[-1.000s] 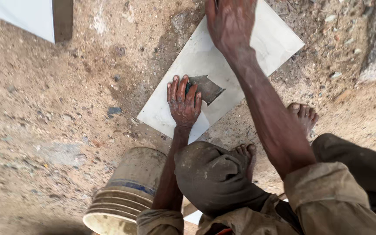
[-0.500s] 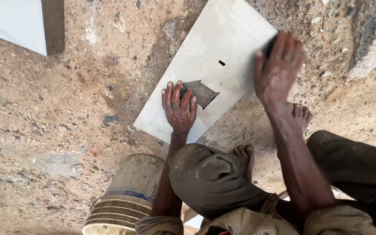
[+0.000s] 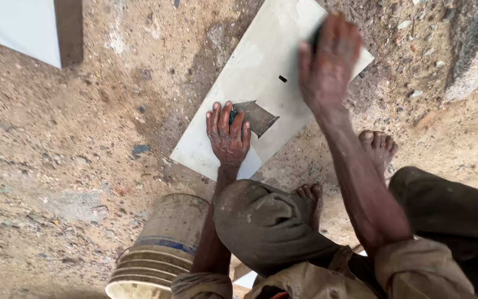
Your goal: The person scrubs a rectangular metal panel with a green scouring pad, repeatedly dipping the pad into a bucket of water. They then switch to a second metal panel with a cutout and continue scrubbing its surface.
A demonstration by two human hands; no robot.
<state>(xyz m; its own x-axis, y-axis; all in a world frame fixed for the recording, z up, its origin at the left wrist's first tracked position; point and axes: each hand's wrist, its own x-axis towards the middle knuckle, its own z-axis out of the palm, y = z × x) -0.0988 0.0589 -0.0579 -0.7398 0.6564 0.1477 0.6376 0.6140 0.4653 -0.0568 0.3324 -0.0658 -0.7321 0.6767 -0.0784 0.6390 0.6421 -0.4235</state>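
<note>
left hand (image 3: 228, 135) lies flat, fingers spread, pinning the white tile (image 3: 250, 83) beside a dark trowel (image 3: 258, 116). right hand (image 3: 327, 63) is blurred over the far edge; i cannot tell its grip. best keep that flat palm pressing firmly.

single head-worn view, looking steeply down, close over the hands, tile (image 3: 250, 83) and dirt ground (image 3: 56, 166)

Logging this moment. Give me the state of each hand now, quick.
Left hand: laid flat on the trowel, pressing it on the white tile.
Right hand: at the tile's far edge, blurred; its grip cannot be told.
</note>
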